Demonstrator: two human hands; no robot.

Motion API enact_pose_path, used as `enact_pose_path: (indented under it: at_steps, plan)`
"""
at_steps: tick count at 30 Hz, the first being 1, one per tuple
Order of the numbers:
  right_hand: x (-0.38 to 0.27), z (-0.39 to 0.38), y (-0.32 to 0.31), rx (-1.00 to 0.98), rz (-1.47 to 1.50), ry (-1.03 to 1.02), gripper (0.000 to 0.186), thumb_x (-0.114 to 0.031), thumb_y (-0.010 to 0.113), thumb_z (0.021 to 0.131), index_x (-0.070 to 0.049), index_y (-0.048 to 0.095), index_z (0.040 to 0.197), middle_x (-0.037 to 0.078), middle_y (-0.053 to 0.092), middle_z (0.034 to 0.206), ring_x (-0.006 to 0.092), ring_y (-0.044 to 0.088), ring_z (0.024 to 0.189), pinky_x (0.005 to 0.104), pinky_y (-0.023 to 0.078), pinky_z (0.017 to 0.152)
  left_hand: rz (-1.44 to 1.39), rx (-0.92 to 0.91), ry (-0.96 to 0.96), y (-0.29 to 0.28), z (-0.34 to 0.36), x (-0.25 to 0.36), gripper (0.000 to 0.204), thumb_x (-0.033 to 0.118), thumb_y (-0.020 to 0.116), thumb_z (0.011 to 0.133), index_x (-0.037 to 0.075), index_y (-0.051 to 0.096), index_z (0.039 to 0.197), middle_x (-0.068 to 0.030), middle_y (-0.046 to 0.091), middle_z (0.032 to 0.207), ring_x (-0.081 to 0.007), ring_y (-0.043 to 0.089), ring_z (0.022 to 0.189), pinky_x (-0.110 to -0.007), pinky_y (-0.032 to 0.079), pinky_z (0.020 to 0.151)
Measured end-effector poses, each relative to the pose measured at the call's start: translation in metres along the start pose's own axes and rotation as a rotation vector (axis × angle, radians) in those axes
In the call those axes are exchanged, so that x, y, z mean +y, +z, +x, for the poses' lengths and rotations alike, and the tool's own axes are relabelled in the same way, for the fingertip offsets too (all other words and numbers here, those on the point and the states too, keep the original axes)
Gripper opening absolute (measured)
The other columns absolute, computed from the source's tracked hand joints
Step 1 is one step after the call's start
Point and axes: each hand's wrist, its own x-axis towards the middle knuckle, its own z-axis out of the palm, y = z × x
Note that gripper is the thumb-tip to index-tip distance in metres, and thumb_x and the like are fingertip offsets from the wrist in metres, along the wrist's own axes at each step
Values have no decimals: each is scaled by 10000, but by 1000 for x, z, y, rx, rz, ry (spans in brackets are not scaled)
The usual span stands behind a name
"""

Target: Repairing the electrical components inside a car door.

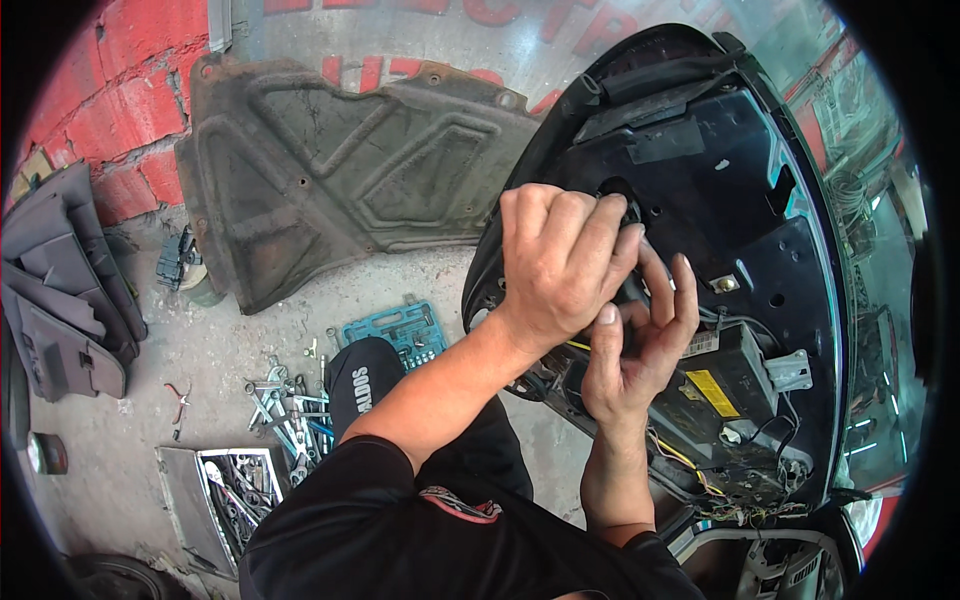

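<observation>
The left hand (565, 255) curls over a dark panel (705, 205); at its five o'clock, the right hand (640, 370) cups loosely; either grip's contents cannot be told.

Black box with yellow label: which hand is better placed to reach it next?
Probably the right hand: nearer the black box in this view and partly open. The left hand is farther away and curled.

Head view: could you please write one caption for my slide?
Left hand and right hand close together over a dark vehicle panel; wrenches and a blue tool case lie on the floor.
</observation>
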Motion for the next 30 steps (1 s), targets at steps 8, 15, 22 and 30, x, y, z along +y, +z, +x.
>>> enact_pose_path:
  at_steps: [8,15,22,30]
  plan:
    - [-3,-3,5,-117,412,168,922,41,606,1005,-24,12,1707,365,247,1719,137,667,965,230,535,717,76,-85,-7,-13,5,0,289,198,875,807,55,786,1042,-34,677,901,-241,558,915,-412,424,851]
    - [-16,17,21,-35,656,323,1060,-183,769,951,-47,40,1708,312,171,1747,150,674,827,262,571,658,0,-107,-33,-21,12,-15,886,250,930,714,25,563,1488,-203,576,1409,-437,451,1329,-519,395,1132]
    - [-15,37,26,-30,700,319,882,-201,785,915,41,275,1593,288,421,1554,98,538,643,258,494,577,-204,-319,-206,-11,25,-38,863,239,896,699,-38,566,1447,-292,547,1502,-470,508,1410,-548,449,1172]
    - [-19,35,31,3,754,353,716,-43,753,903,31,360,1498,183,513,1352,54,551,769,205,429,656,-75,-210,-49,-9,23,-40,748,283,890,682,-59,637,1297,-211,663,1279,-402,612,1191,-525,468,1047]
